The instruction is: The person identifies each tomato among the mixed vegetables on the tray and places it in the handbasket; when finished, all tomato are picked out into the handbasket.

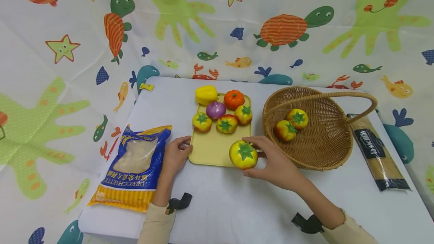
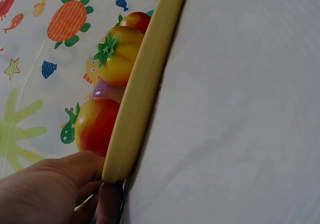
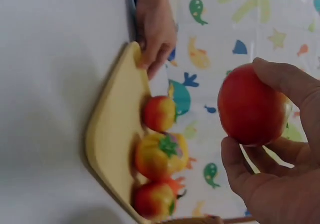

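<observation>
1 tray (image 1: 210,148), white table (image 1: 217,202), sea-creature backdrop (image 1: 223,22)

Red-and-yellow tomato (image 1: 243,155), pale yellow tray (image 1: 211,149)

Tray (image 1: 210,150) (w/ veg (image 1: 216,110)) btwn bag (image 1: 135,168) & basket (image 1: 327,138).

The head view is bright and evenly lit, with soft, faint shadows on the white tabletop (image 1: 210,206) and a light sheen on the plastic bag (image 1: 135,161). Light probably falls from above, though the shadows are too weak to be sure. Both wrist views are dimmer and greyer; in the right one, soft shadow edges the tray (image 3: 117,114), and the patterned cloth (image 3: 210,48) looks slightly blurred.
</observation>
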Available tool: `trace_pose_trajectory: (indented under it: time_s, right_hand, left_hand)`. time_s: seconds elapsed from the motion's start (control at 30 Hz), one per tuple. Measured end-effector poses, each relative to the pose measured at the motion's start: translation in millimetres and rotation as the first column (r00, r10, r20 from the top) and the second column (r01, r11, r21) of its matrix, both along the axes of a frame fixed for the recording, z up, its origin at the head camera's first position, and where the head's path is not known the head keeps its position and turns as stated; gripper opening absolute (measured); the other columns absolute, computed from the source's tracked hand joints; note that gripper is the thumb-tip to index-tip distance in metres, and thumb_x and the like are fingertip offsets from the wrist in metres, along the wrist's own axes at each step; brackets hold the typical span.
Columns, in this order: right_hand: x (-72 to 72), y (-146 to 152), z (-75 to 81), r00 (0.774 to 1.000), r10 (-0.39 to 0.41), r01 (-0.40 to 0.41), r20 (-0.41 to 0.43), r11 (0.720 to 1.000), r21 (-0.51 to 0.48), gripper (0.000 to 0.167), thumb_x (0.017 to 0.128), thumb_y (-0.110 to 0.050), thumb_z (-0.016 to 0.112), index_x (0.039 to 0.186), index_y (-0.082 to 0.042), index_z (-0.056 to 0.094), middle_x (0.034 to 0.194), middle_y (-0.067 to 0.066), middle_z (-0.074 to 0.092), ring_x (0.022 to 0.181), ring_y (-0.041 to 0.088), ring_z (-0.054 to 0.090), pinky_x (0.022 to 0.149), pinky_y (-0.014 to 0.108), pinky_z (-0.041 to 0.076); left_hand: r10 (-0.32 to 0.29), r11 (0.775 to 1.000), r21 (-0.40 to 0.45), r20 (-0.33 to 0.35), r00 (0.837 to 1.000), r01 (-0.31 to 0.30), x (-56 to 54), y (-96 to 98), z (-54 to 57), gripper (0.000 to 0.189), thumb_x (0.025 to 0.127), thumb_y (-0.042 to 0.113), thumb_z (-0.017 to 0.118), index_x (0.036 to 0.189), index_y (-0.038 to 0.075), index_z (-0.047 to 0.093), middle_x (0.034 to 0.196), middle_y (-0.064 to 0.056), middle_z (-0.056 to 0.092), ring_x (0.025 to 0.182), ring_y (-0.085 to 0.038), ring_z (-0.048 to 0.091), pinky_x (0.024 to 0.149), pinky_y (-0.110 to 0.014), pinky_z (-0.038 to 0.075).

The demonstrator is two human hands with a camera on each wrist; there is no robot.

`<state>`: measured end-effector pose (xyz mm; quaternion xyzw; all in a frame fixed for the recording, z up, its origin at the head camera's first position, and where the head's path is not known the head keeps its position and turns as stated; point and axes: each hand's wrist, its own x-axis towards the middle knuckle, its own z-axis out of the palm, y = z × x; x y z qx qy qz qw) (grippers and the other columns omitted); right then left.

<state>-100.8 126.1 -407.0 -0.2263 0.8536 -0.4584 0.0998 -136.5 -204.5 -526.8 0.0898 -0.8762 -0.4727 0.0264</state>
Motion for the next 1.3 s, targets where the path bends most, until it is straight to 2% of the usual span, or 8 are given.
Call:
trace_pose_trajectory:
  time_s: [0.13, 0.3, 0.53, 0.63, 0.73, 0.93, 1.1, 1.3]
  right_hand:
    - [0.4, 22, 19.1, 1.000, 0.009, -0.010, 0.028, 1.000, 0.016, 0.078, 0.074, -0.034, 0.088, 0.141, -0.028, 0.049, 0.132, -0.007, 0.049, 0.115, 0.015, 0.053, 0.094, 0.035, 0.048]
    - [-6.1, 54, 40.6, 0.999, -0.026, 0.027, -0.019, 0.995, 0.096, 0.079, 0.075, -0.038, 0.087, 0.142, -0.023, 0.048, 0.135, -0.002, 0.049, 0.114, 0.020, 0.053, 0.094, 0.041, 0.048]
    - [-24.3, 100, 56.9, 0.996, -0.084, 0.085, -0.012, 0.983, 0.161, 0.081, 0.079, -0.030, 0.085, 0.146, -0.012, 0.044, 0.138, 0.013, 0.046, 0.117, 0.038, 0.051, 0.086, 0.015, 0.045]
    - [-36.6, 118, 58.4, 0.991, -0.131, 0.122, 0.036, 0.974, 0.193, 0.081, 0.080, -0.030, 0.084, 0.148, -0.013, 0.042, 0.139, 0.014, 0.045, 0.120, 0.042, 0.050, 0.083, 0.019, 0.049]
    - [-51.6, 133, 57.0, 0.982, -0.172, 0.150, 0.082, 0.963, 0.226, 0.084, 0.082, -0.032, 0.082, 0.151, -0.013, 0.037, 0.139, 0.018, 0.045, 0.121, 0.045, 0.049, 0.084, 0.034, 0.054]
    - [-81.7, 151, 52.0, 0.965, -0.220, 0.178, 0.141, 0.948, 0.264, 0.091, 0.086, -0.037, 0.077, 0.155, -0.007, 0.025, 0.142, 0.027, 0.042, 0.126, 0.049, 0.043, 0.091, 0.059, 0.046]
    - [-101.4, 152, 49.0, 0.960, -0.231, 0.188, 0.158, 0.950, 0.249, 0.094, 0.084, -0.041, 0.078, 0.153, -0.004, 0.026, 0.141, 0.024, 0.043, 0.126, 0.045, 0.044, 0.093, 0.053, 0.048]
    - [-121.6, 149, 41.6, 0.972, -0.207, 0.180, 0.112, 0.960, 0.215, 0.093, 0.082, -0.039, 0.080, 0.155, -0.015, 0.027, 0.141, 0.014, 0.044, 0.122, 0.037, 0.047, 0.095, 0.049, 0.047]
  left_hand:
    - [0.005, 1.000, 0.001, -0.001, 1.000, -0.005, 0.0, 0.9, 0.3, 0.034, 0.089, 0.015, 0.071, 0.123, 0.007, 0.069, 0.102, -0.005, 0.069, 0.085, -0.020, 0.061, 0.070, -0.033, 0.051]
    - [0.002, 1.000, 0.001, -0.006, 1.000, -0.002, 0.3, 1.0, -0.2, 0.034, 0.090, 0.015, 0.070, 0.123, 0.007, 0.069, 0.105, -0.005, 0.069, 0.086, -0.019, 0.061, 0.071, -0.032, 0.050]
    - [0.004, 1.000, 0.003, -0.013, 1.000, -0.004, 0.6, 0.8, 0.3, 0.034, 0.090, 0.014, 0.071, 0.123, 0.007, 0.069, 0.101, -0.005, 0.069, 0.085, -0.019, 0.061, 0.071, -0.033, 0.051]
    - [0.005, 1.000, 0.002, -0.011, 1.000, -0.005, 0.8, 0.8, 0.7, 0.034, 0.090, 0.015, 0.071, 0.123, 0.007, 0.069, 0.100, -0.006, 0.069, 0.085, -0.019, 0.061, 0.071, -0.033, 0.051]
    - [0.004, 1.000, 0.002, -0.012, 1.000, -0.004, 0.9, 0.9, 0.7, 0.034, 0.090, 0.015, 0.071, 0.122, 0.008, 0.069, 0.098, -0.006, 0.069, 0.084, -0.019, 0.061, 0.070, -0.033, 0.050]
    - [0.003, 1.000, 0.005, -0.004, 1.000, -0.003, 1.0, 0.3, -0.8, 0.034, 0.090, 0.016, 0.071, 0.123, 0.009, 0.069, 0.101, -0.005, 0.068, 0.085, -0.019, 0.061, 0.070, -0.032, 0.050]
    - [0.006, 1.000, 0.006, -0.009, 1.000, -0.006, 0.8, 0.0, -2.2, 0.034, 0.090, 0.016, 0.071, 0.123, 0.009, 0.069, 0.101, -0.005, 0.068, 0.085, -0.019, 0.060, 0.070, -0.033, 0.051]
    - [0.004, 1.000, 0.004, -0.015, 1.000, -0.004, 1.0, -0.6, -3.0, 0.034, 0.090, 0.016, 0.070, 0.123, 0.009, 0.069, 0.101, -0.005, 0.068, 0.085, -0.019, 0.061, 0.070, -0.032, 0.051]
